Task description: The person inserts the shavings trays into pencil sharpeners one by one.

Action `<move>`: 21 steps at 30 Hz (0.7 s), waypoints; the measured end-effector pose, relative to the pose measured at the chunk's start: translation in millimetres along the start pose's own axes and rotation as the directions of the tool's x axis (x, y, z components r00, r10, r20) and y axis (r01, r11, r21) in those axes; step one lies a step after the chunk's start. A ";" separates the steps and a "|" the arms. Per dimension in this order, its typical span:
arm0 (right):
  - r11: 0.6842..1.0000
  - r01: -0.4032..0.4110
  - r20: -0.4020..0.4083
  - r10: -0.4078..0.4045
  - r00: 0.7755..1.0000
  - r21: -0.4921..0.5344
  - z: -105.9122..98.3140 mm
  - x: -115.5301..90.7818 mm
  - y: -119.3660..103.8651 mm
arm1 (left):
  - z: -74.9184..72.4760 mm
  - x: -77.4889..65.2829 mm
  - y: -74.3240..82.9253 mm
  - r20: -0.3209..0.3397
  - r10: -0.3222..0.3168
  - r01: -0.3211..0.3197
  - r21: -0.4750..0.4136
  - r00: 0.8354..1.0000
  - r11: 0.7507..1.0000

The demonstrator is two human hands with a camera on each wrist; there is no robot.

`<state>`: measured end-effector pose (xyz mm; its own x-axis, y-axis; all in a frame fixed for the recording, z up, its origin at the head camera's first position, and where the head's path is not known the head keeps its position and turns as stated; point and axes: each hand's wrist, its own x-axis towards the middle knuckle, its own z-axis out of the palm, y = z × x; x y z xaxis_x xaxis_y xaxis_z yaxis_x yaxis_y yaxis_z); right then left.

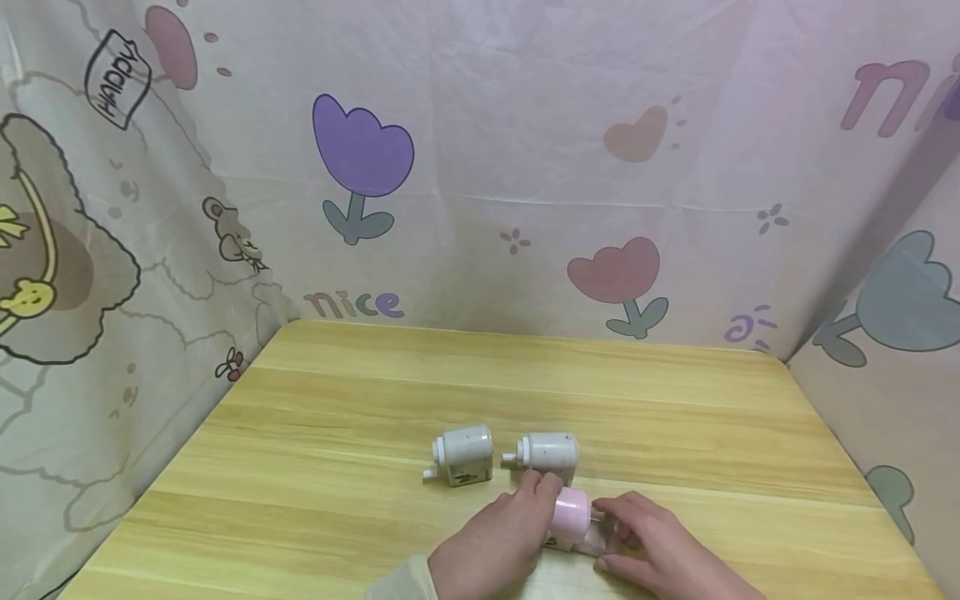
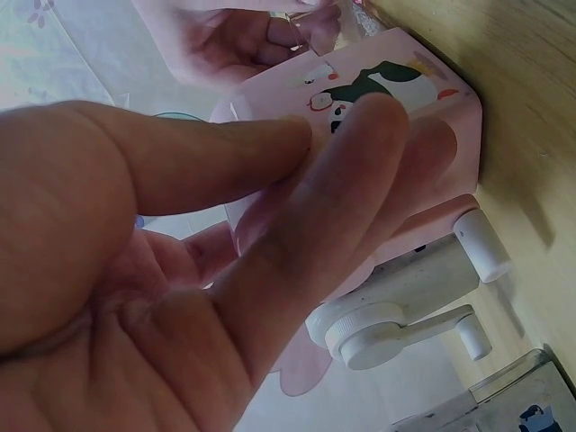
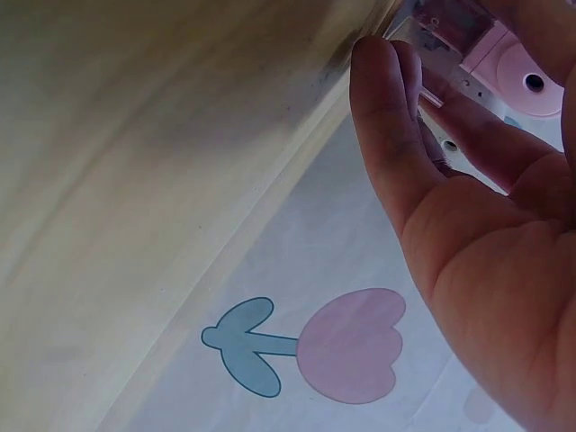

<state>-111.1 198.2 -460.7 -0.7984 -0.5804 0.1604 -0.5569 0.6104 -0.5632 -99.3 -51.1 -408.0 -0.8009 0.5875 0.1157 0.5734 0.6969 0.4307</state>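
Note:
A pink hand-crank pencil sharpener [image 1: 572, 514] with a penguin picture on its side stands near the table's front. My left hand [image 1: 498, 533] grips it from the left, fingers across the printed side [image 2: 396, 85] in the left wrist view. Its white crank knob [image 2: 482, 245] shows beneath those fingers. From the right, my right hand [image 1: 652, 537] holds the clear drawer [image 1: 592, 540] at the sharpener's end between thumb and fingers. In the right wrist view, the pink end with its round pencil hole [image 3: 534, 83] faces my right hand; the fingers partly hide the drawer.
Two grey-white crank sharpeners stand behind my hands, one [image 1: 465, 456] to the left and another [image 1: 551, 452] just beyond the pink one. Their cranks point left. The wooden table [image 1: 337, 400] meets a printed cloth wall [image 1: 480, 250] at the back and both sides.

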 end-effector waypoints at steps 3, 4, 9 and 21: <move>1.000 0.005 -0.014 -0.005 1.000 -0.010 1.0 0.5 -0.9 | -0.2 0.1 0.1 0.010 -0.007 0.007 -0.003 1.000 1.000; 1.000 0.008 -0.018 -0.008 1.000 -0.014 1.3 0.7 -1.2 | -0.3 0.1 0.1 0.014 -0.009 0.009 -0.003 1.000 1.000; 1.000 -0.001 -0.024 0.001 1.000 0.003 2.0 0.7 -2.5 | -0.5 0.2 0.5 0.018 -0.004 0.004 0.001 1.000 1.000; 1.000 0.026 -0.023 -0.026 0.999 0.000 2.5 0.7 -1.0 | 0.3 0.5 2.7 0.001 -0.030 0.030 0.021 1.000 0.999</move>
<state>-110.5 195.9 -462.0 -0.7888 -0.5835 0.1932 -0.5773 0.5955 -0.5587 -98.2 -48.9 -407.1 -0.8177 0.5665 0.1020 0.5525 0.7228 0.4151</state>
